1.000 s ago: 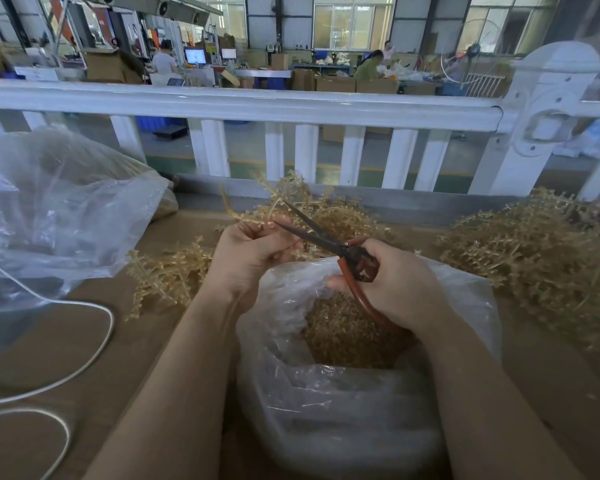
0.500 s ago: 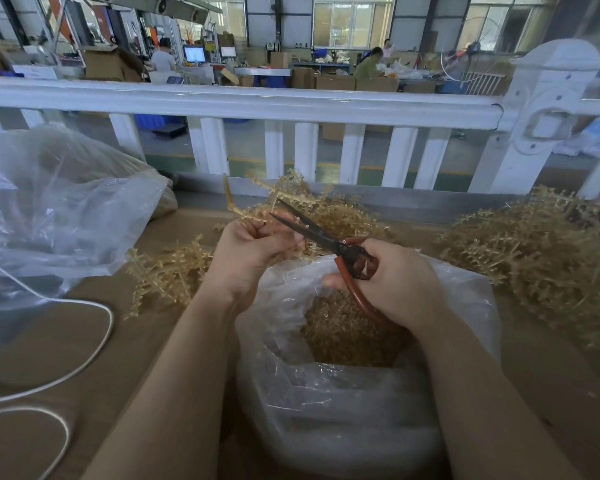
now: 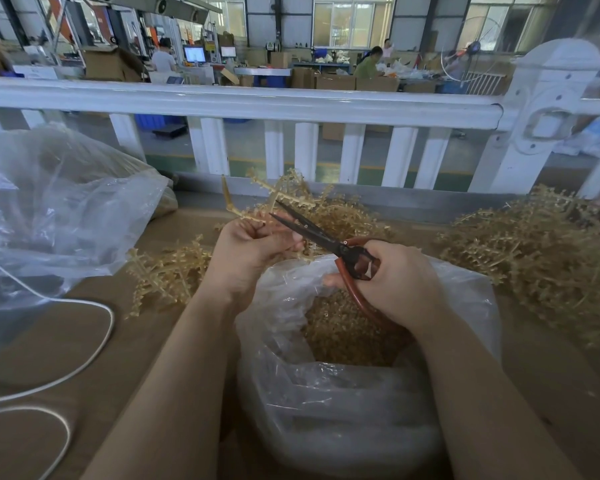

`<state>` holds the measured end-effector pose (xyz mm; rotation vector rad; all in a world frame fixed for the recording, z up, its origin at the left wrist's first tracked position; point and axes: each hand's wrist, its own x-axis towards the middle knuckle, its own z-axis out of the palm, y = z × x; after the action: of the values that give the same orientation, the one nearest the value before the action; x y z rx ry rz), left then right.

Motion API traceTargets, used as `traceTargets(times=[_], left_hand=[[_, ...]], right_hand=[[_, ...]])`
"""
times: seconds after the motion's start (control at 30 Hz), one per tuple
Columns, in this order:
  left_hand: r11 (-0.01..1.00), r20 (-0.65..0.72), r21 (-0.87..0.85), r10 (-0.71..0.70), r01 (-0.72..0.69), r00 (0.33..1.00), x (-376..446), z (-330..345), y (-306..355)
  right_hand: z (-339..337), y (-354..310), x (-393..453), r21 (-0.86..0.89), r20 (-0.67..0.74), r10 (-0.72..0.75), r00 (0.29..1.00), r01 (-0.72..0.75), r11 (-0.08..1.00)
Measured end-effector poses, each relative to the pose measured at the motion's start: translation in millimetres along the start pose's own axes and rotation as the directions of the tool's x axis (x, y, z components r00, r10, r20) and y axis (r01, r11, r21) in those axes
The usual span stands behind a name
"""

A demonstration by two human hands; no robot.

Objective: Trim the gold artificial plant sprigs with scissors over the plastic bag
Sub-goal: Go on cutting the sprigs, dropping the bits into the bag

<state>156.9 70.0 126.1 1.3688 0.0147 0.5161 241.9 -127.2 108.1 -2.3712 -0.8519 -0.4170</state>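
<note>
Scissors parted at a gold sprig above the open plastic bag.

The left hand (image 3: 253, 251) has its grip clamped on a gold sprig (image 3: 278, 199), held just above the plastic bag (image 3: 326, 410) (gold trimmings lie inside). The right hand (image 3: 395, 282) grips the red-handled scissors (image 3: 326, 237), blades apart, seemingly touching the sprig. Loose sprig piles (image 3: 541, 258) lie on the bench (image 3: 84, 341).

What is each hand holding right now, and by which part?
The left hand pinches a gold sprig near its lower stem. The right hand grips the scissors by their red handles.
</note>
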Motion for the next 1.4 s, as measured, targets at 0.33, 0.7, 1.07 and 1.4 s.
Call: traceTargets(times=[0.33,0.7,1.07,1.4], left_hand=[[0.997,0.04,0.073,0.025,-0.028,0.999,-0.2,0.0,0.3],[0.986,0.097,0.15,0.055,-0.07,0.994,-1.0,0.3,0.7],[0.989,0.12,0.143,0.02,-0.037,0.993,-2.4,0.0,4.5],[0.997,0.059,0.019,-0.071,0.07,0.996,-1.2,-5.1,2.2]], right_hand=[[0.4,0.9,-0.4,-0.069,-0.02,-0.039,0.999,0.038,0.997],[-2.5,-0.3,-0.3,-0.055,0.012,-0.039,0.999,0.04,0.998],[-1.3,2.2,0.3,-0.04,-0.01,-0.022,1.0,0.022,0.999],[2.6,4.0,1.8,-0.018,0.004,-0.001,1.0,0.001,1.0]])
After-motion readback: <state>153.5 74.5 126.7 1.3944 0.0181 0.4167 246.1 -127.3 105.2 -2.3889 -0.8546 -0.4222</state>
